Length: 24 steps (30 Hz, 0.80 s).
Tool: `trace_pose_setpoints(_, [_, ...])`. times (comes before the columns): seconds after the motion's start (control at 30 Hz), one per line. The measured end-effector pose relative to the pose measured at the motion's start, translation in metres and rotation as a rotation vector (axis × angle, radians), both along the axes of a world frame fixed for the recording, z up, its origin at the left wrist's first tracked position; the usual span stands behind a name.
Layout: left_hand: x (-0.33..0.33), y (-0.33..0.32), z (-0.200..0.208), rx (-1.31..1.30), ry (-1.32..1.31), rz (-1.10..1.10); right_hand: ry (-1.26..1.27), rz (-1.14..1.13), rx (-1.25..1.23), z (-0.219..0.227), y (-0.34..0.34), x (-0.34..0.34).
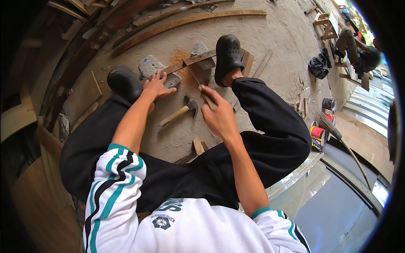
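A narrow wooden strip (171,68) lies across rough stone blocks, one of them a grey block (149,64) beside my left shoe. My left hand (155,88) rests on the strip's left part with its fingers spread. In my right hand (217,111) is the handle of a handsaw (193,74), its thin blade slanting away from me and meeting the strip near its middle. My right shoe (228,55) stands over the strip's right end. Between my hands, on the ground, lies a claw hammer (177,114) with a wooden handle. Orange sawdust (180,55) is scattered around the blade's far end.
Long wooden boards (190,20) lie beyond my feet. To the right are a black plastic bag (319,65), paint cans (318,133) and a broom (337,134). Another person (358,48) sits farther right near a wooden stool (327,25). Wood scraps (198,146) lie close to my lap.
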<state>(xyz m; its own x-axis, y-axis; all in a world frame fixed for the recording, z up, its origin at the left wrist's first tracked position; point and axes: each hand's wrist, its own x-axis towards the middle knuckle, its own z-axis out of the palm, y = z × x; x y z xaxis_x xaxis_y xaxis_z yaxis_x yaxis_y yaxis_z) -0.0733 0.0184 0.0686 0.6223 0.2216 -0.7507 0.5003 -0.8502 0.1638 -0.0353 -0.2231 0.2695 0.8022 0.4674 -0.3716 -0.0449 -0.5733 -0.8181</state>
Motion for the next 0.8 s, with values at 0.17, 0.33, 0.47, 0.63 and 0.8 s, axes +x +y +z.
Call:
trace_pose_setpoints(0.17, [0.003,-0.001,0.001,0.020,-0.018,-0.019,-0.056,-0.024,0.042,0.002,-0.019,-0.016])
trace_pose_setpoints(0.33, [0.007,-0.005,0.010,0.020,0.039,-0.032,0.018,-0.051,-0.048,-0.012,0.001,0.020])
trace_pose_setpoints(0.47, [0.004,0.010,0.001,0.029,0.001,-0.036,-0.018,-0.009,-0.019,0.006,0.001,-0.007])
trace_pose_setpoints(0.63, [0.003,0.000,0.005,-0.005,-0.025,-0.031,-0.007,-0.030,0.011,0.017,-0.018,-0.024])
trace_pose_setpoints(0.8, [0.006,0.002,0.008,-0.008,0.013,-0.016,0.111,-0.024,-0.078,-0.022,0.016,0.015])
